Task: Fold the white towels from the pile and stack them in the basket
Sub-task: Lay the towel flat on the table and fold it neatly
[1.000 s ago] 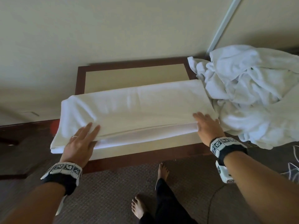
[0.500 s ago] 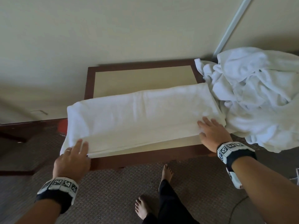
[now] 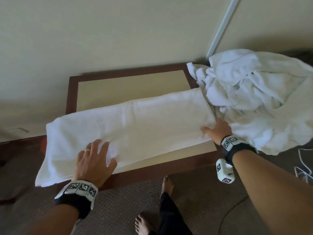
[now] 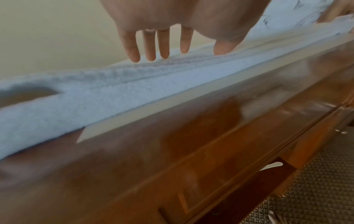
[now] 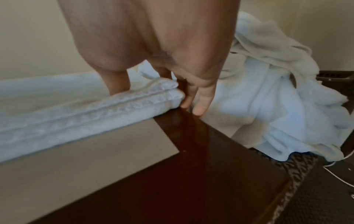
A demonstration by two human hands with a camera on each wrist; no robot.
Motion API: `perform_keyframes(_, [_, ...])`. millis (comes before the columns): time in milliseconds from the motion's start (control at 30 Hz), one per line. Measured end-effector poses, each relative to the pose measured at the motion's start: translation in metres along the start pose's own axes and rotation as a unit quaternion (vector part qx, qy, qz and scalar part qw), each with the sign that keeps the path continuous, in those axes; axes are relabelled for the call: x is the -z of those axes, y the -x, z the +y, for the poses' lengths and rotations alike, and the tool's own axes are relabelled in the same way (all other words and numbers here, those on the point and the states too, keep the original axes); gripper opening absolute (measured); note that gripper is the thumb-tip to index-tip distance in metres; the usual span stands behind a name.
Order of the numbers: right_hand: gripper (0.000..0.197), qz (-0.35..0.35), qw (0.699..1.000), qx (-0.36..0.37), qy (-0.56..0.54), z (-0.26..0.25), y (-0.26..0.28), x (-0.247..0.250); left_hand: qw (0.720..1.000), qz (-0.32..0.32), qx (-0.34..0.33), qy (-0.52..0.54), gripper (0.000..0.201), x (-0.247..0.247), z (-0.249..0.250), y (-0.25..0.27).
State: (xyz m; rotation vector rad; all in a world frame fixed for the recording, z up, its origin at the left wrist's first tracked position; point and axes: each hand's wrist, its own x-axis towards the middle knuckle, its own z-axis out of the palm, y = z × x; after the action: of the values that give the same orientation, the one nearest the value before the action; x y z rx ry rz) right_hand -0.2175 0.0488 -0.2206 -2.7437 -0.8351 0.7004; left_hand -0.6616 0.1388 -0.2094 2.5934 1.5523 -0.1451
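Note:
A white towel, folded into a long strip, lies across the table, and its left end hangs over the table's left edge. My left hand rests flat on its near left part with the fingers spread. My right hand is at the strip's right end. Its thumb lies on top of the folded layers, and two fingertips stand straight on the wooden rim beside the end. The crumpled pile of white towels spills off the table's right side. I cannot make out a basket.
The table has a dark wood frame, a beige inset top and a drawer front, and it stands against a wall. Bare feet are on the carpet in front of it. A white cable lies on the floor at the right.
My left hand has slid from the towel's near left edge up and to the right onto its top. My right hand has shifted from the near edge to the towel's right end.

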Motion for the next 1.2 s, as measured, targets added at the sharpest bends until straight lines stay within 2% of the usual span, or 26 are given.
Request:
perform_keyframes(100, [0.075,-0.03,0.999,-0.018,-0.033,0.006,-0.012,0.007,1.0,-0.006,-0.013,0.009,0.064,0.005,0.012,-0.013])
perform_keyframes(233, [0.059,-0.069,0.998,-0.012,0.008,0.003,-0.023,0.021,1.0,-0.015,-0.009,0.026,0.06,0.007,0.026,-0.029])
perform_keyframes(400, [0.049,-0.04,0.994,0.088,0.052,-0.037,-0.035,0.051,0.997,-0.016,0.017,0.076,0.053,0.014,0.041,-0.057])
perform_keyframes(533, [0.043,0.034,0.982,0.174,0.061,-0.093,-0.061,0.098,0.997,-0.015,0.019,0.078,0.053,0.018,0.052,-0.077])
perform_keyframes(633, [0.033,0.118,0.97,0.201,0.069,-0.131,-0.083,0.143,0.997,-0.031,0.013,0.073,0.051,0.024,0.062,-0.096])
perform_keyframes(767, [0.031,0.241,0.941,0.233,0.042,-0.163,-0.098,0.189,0.993,-0.092,0.011,0.069,0.05,0.028,0.066,-0.118])
perform_keyframes(833, [0.029,0.27,0.926,0.263,0.027,-0.174,-0.093,0.2,0.99,-0.087,-0.023,0.109,0.051,0.026,0.068,-0.125])
perform_keyframes(900, [0.028,0.28,0.913,0.294,0.028,-0.185,-0.077,0.202,0.977,-0.063,-0.041,0.198,0.046,0.032,0.072,-0.132])
perform_keyframes(967, [0.029,0.27,0.904,0.327,0.042,-0.193,-0.049,0.19,0.959,-0.04,-0.024,0.28,0.031,0.045,0.074,-0.141])
perform_keyframes(1067, [0.021,0.219,0.904,0.366,0.037,-0.197,0.006,0.142,0.93,0.04,0.028,0.365,0.019,0.055,0.059,-0.148])
perform_keyframes(1133, [0.019,0.138,0.916,0.372,0.064,-0.196,0.047,0.099,0.919,0.104,0.033,0.378,0.016,0.056,0.037,-0.148])
perform_keyframes(1200, [0.025,0.029,0.921,0.372,0.108,-0.191,0.084,0.053,0.917,0.148,0.011,0.371,0.012,0.055,0.009,-0.143])
